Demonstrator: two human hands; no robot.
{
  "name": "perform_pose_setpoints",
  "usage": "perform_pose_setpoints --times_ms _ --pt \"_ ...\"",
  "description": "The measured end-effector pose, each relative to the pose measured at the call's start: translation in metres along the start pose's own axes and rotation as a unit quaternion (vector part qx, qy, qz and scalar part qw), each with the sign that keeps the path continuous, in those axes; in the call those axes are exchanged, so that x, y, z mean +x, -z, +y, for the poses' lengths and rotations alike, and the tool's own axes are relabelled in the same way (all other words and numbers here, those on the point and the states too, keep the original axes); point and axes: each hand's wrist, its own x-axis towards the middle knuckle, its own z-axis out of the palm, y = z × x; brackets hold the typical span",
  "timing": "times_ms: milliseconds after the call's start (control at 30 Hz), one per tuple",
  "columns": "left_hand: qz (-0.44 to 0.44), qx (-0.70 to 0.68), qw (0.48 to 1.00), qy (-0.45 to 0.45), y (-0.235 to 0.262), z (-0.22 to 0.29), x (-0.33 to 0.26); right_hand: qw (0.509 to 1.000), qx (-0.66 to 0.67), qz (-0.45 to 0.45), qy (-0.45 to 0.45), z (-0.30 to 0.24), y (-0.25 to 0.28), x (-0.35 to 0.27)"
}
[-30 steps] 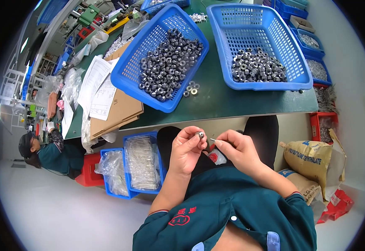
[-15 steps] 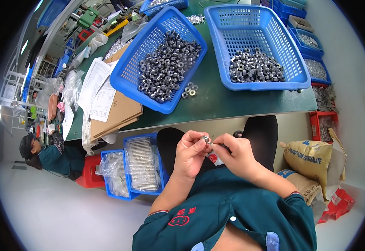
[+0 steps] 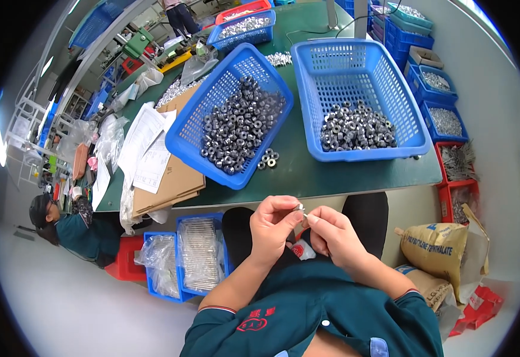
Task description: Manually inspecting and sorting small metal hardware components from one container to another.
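Head view: left hand (image 3: 273,232) has its grip pinched on a small metal part (image 3: 300,207) above the lap, near the counter (image 3: 331,176); right hand (image 3: 333,235) is fingertip-close beside it, contents of its grip too hidden to tell. Left blue basket (image 3: 195,128), set askew on the counter, contains a large heap of dark metal rings (image 3: 242,128); right blue basket (image 3: 367,156) contains a smaller, similar heap. Two lower blue bins (image 3: 180,268) contain metallic pieces (image 3: 200,250) partly under clear plastic.
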Motion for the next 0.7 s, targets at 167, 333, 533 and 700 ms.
perform_pose_setpoints --times_ms 167,333,533,700 --pt "-0.050 0.233 0.954 -0.184 -0.036 0.034 0.064 0.995 0.029 0.048 0.079 -0.003 0.014 0.001" --pt "-0.213 0.535 0.762 -0.298 -0.057 0.026 0.148 0.997 -0.016 0.030 0.064 0.017 0.018 -0.003" --pt "-0.280 0.733 0.576 -0.230 -0.066 0.005 0.185 0.996 -0.029 0.061 0.056 0.026 0.022 -0.004" --pt "-0.073 0.499 0.752 -0.425 -0.030 0.029 0.165 0.996 -0.028 0.076 0.043 0.026 0.031 -0.003"
